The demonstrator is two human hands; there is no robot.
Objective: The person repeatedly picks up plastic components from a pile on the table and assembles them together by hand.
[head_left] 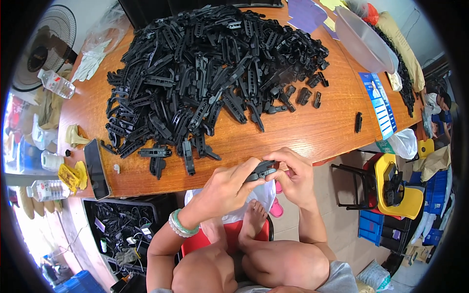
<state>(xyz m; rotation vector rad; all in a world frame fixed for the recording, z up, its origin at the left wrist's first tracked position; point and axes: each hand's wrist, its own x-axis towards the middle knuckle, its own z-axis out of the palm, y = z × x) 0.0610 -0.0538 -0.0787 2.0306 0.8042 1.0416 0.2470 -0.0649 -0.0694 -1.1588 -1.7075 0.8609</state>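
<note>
We are gripping a black clip between our left hand and right hand, just off the table edge, its long axis lying left-to-right, tilting up rightward.

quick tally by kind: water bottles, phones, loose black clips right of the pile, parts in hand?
Water bottles: 2
Phone: 1
Lone black clip right of the pile: 1
Black part held by both hands: 1
Total: 5
</note>
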